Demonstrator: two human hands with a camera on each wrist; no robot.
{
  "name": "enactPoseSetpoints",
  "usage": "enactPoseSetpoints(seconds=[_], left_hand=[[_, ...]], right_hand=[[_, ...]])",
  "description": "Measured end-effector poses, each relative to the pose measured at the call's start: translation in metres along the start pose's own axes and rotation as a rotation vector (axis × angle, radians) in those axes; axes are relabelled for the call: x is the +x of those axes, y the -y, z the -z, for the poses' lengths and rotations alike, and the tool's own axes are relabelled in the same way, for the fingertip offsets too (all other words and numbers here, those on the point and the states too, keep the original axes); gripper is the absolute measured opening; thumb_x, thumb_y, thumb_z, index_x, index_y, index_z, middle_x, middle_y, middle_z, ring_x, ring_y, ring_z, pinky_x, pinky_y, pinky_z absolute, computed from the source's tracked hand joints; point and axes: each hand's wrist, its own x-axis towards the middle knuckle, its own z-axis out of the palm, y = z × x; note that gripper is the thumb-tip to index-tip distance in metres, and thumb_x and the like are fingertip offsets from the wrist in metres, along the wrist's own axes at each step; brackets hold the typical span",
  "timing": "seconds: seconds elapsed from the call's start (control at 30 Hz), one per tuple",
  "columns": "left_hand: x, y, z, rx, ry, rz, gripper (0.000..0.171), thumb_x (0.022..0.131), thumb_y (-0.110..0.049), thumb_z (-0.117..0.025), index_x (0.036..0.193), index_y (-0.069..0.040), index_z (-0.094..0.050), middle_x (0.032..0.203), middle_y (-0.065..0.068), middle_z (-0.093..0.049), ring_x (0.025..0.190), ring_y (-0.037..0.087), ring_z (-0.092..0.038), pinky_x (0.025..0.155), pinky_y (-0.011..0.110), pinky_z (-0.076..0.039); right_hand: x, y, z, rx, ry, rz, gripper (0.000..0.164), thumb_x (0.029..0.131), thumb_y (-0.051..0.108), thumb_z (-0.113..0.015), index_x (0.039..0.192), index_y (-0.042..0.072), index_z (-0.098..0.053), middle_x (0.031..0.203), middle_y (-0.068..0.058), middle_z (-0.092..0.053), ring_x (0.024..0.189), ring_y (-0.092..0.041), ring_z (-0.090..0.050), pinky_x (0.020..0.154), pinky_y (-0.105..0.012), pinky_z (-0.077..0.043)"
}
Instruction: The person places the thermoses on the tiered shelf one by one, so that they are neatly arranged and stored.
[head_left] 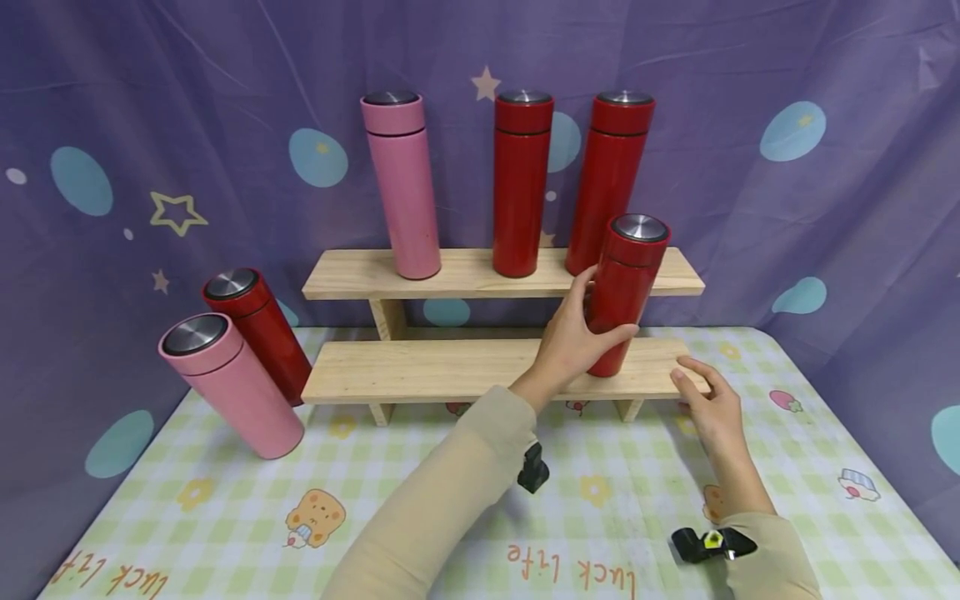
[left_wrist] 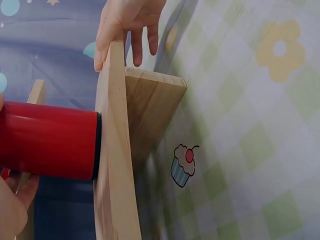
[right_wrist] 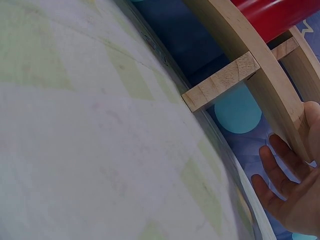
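Observation:
My left hand (head_left: 566, 342) grips a red thermos bottle (head_left: 628, 283) from its left side, fingers behind it and thumb across the front. The bottle stands on the right part of the lower wooden shelf (head_left: 420, 367); in the left wrist view its dark base (left_wrist: 98, 145) meets the board. At the right end of that shelf, my right hand (head_left: 712, 408) holds the board's edge. In the right wrist view, its thumb lies over the board (right_wrist: 280, 95) and several fingers (right_wrist: 272, 167) extend below it.
The upper shelf (head_left: 465, 261) bears a pink thermos (head_left: 405, 192) and two red ones (head_left: 522, 183), (head_left: 611, 179). Left of the stand, another pink thermos (head_left: 236, 392) and a red thermos (head_left: 262, 329) stand on the checkered tablecloth (head_left: 450, 542). A purple curtain (head_left: 225, 100) hangs behind.

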Motion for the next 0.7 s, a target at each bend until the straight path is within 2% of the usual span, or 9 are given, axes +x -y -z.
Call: enactPoseSetpoints(seconds=[0.27, 0.47, 0.7], left_hand=[[0.000, 0.000, 0.000, -0.008, 0.012, 0.033, 0.089, 0.083, -0.035, -0.082, 0.154, -0.034, -0.028, 0.139, -0.005, -0.049, 0.122, 0.013, -0.052, 0.098, 0.035, -0.046], [-0.003, -0.003, 0.002, -0.028, 0.026, 0.046, 0.088, 0.085, -0.030, -0.080, 0.155, -0.035, -0.027, 0.141, -0.004, -0.047, 0.124, 0.013, -0.050, 0.101, 0.038, -0.044], [-0.014, -0.002, 0.012, -0.033, 0.006, 0.054, 0.083, 0.087, -0.023, -0.078, 0.155, -0.023, -0.031, 0.142, -0.004, -0.049, 0.129, 0.018, -0.049, 0.100, 0.039, -0.045]], right_hand=[[-0.002, 0.002, 0.000, -0.032, 0.018, -0.005, 0.061, 0.093, 0.049, -0.063, 0.144, 0.018, -0.052, 0.140, -0.012, -0.047, 0.092, -0.004, -0.053, 0.076, -0.018, -0.051], [-0.003, 0.002, 0.000, -0.035, 0.012, -0.009, 0.060, 0.094, 0.049, -0.063, 0.144, 0.018, -0.052, 0.142, -0.014, -0.047, 0.093, -0.003, -0.054, 0.076, -0.019, -0.052], [-0.003, 0.002, 0.000, -0.028, 0.015, -0.008, 0.058, 0.093, 0.049, -0.064, 0.143, 0.020, -0.054, 0.140, -0.011, -0.048, 0.092, -0.003, -0.054, 0.076, -0.019, -0.052]])
